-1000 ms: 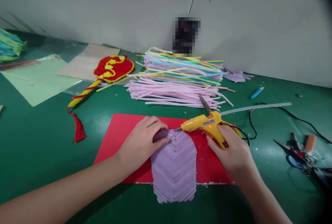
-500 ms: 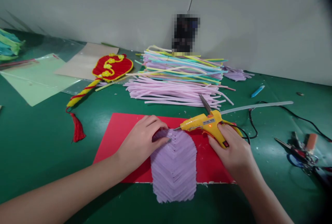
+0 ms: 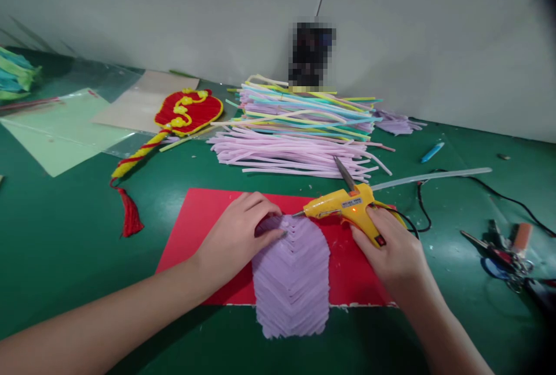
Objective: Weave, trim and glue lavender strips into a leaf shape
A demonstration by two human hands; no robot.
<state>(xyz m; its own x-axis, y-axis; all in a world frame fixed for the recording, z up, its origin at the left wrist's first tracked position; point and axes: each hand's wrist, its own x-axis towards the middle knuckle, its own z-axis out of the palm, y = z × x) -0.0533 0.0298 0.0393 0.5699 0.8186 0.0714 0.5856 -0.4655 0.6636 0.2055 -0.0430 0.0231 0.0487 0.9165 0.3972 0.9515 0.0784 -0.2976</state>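
A lilac panel of pipe cleaners laid in a chevron pattern (image 3: 292,282) lies over a red sheet (image 3: 191,219), its lower end reaching past the sheet's near edge. My left hand (image 3: 243,221) pinches the panel's upper left edge, thumb on top and the other fingertips hidden behind it. In my right hand (image 3: 393,245) is a yellow hot glue gun (image 3: 343,204) with a small orange light lit. Its nozzle points left and meets the panel's top edge, near my left fingertips. A clear glue stick (image 3: 434,178) extends from the gun's back.
Beyond the sheet lie lilac pipe cleaners (image 3: 286,155) and a mixed-colour pile (image 3: 304,109). A red and yellow fan (image 3: 189,114) with a tassel rests at left near a green sheet (image 3: 61,138). Pliers and other tools (image 3: 506,256) lie at right by a black cord (image 3: 516,198).
The glue gun and my right hand have shifted very slightly to the right. My left hand and the lilac panel have stayed in place.
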